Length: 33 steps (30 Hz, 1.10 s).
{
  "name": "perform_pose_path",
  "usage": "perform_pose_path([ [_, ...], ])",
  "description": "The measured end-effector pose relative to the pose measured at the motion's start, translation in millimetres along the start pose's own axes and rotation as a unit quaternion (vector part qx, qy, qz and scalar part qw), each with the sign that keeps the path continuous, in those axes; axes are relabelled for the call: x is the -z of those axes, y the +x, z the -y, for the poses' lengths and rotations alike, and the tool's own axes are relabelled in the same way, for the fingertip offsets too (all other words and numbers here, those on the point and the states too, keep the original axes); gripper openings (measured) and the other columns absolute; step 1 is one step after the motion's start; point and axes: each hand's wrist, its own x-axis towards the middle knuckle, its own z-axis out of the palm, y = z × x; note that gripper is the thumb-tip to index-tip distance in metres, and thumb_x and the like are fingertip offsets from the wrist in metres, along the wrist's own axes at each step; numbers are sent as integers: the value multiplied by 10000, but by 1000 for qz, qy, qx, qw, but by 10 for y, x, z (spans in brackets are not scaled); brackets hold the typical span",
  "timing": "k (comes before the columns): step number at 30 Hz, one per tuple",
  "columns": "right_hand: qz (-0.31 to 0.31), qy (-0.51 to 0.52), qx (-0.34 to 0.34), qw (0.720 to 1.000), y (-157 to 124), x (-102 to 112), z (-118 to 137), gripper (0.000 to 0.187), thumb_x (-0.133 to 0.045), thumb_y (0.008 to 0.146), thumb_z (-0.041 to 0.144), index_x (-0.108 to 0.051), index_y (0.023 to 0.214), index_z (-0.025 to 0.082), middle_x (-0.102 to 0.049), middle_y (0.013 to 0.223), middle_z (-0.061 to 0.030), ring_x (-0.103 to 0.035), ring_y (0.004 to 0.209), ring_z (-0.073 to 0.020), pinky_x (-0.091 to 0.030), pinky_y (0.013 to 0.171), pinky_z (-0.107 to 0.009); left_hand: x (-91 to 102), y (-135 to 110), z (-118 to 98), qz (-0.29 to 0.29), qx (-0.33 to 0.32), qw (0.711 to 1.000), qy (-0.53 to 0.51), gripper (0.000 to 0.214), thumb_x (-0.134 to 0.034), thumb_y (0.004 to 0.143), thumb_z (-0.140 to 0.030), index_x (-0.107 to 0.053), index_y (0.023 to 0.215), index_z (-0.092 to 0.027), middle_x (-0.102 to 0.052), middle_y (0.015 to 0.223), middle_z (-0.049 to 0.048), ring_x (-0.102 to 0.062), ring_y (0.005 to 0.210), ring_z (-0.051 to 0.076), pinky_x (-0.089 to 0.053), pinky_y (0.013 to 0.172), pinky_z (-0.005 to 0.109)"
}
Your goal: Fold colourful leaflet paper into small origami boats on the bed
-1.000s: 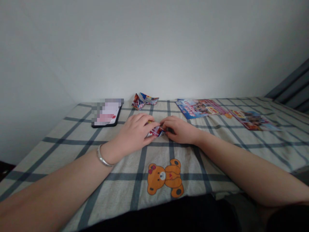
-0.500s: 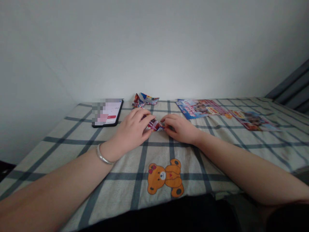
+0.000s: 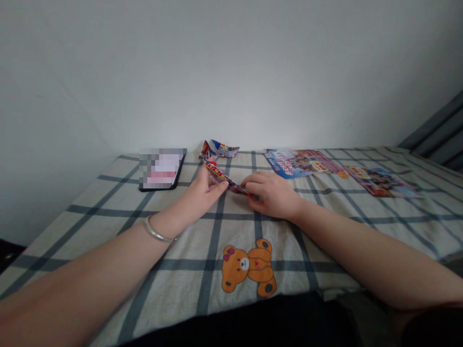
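Between my hands is a folded piece of printed paper [image 3: 223,178] in red, yellow and blue, tilted up at its left end. My left hand [image 3: 202,187] grips that left part, with the thumb on the near face and the other fingers behind it, mostly hidden. My right hand [image 3: 269,193] has curled fingers closed on the paper's right tip, low over the cloth. Just behind the left hand lies another folded paper piece [image 3: 226,149], its folds standing up against the wall.
A phone [image 3: 161,168] with a lit screen lies left of my hands. Two flat printed sheets, a blue one [image 3: 285,164] and a reddish one [image 3: 383,182], lie to the right. The checked cloth [image 3: 173,289] bears a printed bear [image 3: 249,267]. A pale wall [image 3: 231,72] rises behind.
My left hand has turned and drawn back from over the paper, lifting its left end so more of it shows. The right hand has barely moved.
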Motion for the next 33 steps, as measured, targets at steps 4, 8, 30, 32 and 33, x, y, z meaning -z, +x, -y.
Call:
perform_pose_path([
  [4, 14, -13, 32, 999, 4, 2, 21, 98, -562, 833, 210, -653, 856, 180, -687, 1028, -67, -579, 897, -203, -445, 775, -324, 9, -1, -19, 11, 6, 1000, -1, 430, -514, 934, -442, -409, 1282, -211, -593, 1226, 103, -589, 1142, 258, -466, 1031, 515],
  [8, 28, 7, 73, 997, 20, -18, 42, 132, -559, 842, 222, -672, 883, 169, -686, 992, -70, -568, 880, -204, -459, 795, -326, -36, 11, -63, 13, 9, 998, -55, 552, -538, 910, -427, -317, 1360, -196, -573, 1238, 124, -586, 1149, 248, -456, 1037, 513],
  [30, 40, 127, -4, 991, 46, -18, 34, 193, -517, 938, 285, -638, 856, 160, -676, 955, -91, -584, 943, -197, -448, 881, -344, -36, -39, -168, 83, 19, 995, -47, 642, -569, 891, -347, -254, 1424, -178, -533, 1350, 158, -520, 1270, 252, -384, 1106, 495],
  [32, 39, 123, -16, 991, 42, -18, 37, 173, -515, 935, 278, -626, 873, 161, -669, 927, -86, -580, 920, -197, -448, 864, -343, -21, -41, -167, 93, 12, 995, -28, 674, -554, 903, -367, -221, 1460, -185, -524, 1370, 157, -517, 1277, 255, -377, 1113, 493],
  [33, 36, 121, -29, 992, 38, -20, 38, 159, -522, 929, 282, -620, 900, 161, -665, 923, -84, -578, 910, -197, -449, 850, -343, -12, -42, -168, 98, 7, 995, -19, 692, -547, 908, -375, -200, 1477, -190, -518, 1381, 156, -512, 1284, 256, -370, 1117, 494],
])
